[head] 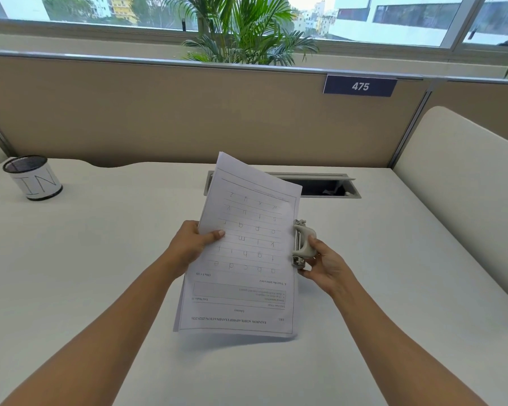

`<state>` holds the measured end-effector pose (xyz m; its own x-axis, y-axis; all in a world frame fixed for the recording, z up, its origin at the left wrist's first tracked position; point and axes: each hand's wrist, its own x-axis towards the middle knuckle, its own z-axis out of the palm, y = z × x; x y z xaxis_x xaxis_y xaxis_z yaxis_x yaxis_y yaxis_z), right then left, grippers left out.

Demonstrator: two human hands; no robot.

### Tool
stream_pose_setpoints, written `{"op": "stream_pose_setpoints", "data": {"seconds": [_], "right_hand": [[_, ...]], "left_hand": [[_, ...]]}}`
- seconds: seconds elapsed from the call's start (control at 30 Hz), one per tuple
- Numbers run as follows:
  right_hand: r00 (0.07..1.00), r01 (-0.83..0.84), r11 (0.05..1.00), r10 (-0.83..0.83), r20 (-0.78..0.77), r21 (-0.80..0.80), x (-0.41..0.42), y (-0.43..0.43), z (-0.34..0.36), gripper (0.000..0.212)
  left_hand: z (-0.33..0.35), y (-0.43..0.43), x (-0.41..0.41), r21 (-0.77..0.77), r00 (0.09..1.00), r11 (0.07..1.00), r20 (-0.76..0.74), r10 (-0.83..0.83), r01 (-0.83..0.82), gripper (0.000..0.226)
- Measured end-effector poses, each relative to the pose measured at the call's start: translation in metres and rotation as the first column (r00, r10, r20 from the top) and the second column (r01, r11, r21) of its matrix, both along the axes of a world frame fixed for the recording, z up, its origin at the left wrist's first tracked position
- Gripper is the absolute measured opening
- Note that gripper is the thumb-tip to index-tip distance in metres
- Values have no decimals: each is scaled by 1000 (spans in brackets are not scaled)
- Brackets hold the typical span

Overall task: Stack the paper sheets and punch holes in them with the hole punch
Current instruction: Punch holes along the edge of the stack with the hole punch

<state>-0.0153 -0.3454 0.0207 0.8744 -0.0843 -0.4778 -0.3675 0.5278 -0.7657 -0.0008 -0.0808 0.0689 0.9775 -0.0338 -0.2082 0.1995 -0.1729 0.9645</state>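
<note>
- White printed paper sheets (pixel 247 259), an alphabet worksheet on top: one stack, held clear of the white desk (pixel 100 259) over its middle, shadow under the near end.
- The print reads upside down from the head view. The stack's far corner overlaps the view of the grey cable hatch (pixel 329 187) set in the desk near its far edge.
- Left grip (pixel 194 244), a bare hand: pinching the stack's left long edge about mid-length, thumb (pixel 217 233) on the top sheet, fingers hidden underneath.
- Light-grey hole punch (pixel 304 244) with metal pins: off the desk, against the stack's right long edge about mid-length, long side parallel to that edge.
- Can't tell how far the sheets sit in the punch slot; the paper edge meets the punch body.
- Right grip (pixel 326 265), a bare hand: wrapped round the punch from the right side, fingers curled over its handle and under its base.
- Both forearms come in from the desk's near edge, bare.
- Black mesh pen cup (pixel 33 178) with a white band, upright near the far-left corner of the desk, well apart from the stack.
- Beige partition panel (pixel 159 112) runs along the far edge; dark-blue plate reading 475 (pixel 359 86) sits on its top rail towards the right.
- Green palm plant (pixel 247 30) behind the partition, in front of the window.
</note>
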Motion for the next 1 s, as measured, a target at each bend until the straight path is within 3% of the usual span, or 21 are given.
{"op": "stream_pose_setpoints", "data": {"seconds": [0.27, 0.63, 0.83, 1.0], "right_hand": [[1000, 8, 970, -13, -18, -243, 7, 2, 3, 11], [993, 12, 897, -64, -102, -442, 26, 5, -4, 15], [987, 33, 892, -101, -128, -451, 36, 8, -11, 31], [982, 56, 884, -133, -135, -464, 42, 11, -18, 16]], "left_hand": [[-26, -3, 5, -57, 995, 998, -93, 28, -33, 28], [-68, -12, 14, -177, 955, 975, -285, 83, -138, 13], [-79, -14, 23, -192, 936, 971, -344, 72, -145, 12], [-84, -14, 30, -198, 933, 970, -353, 64, -142, 13]]}}
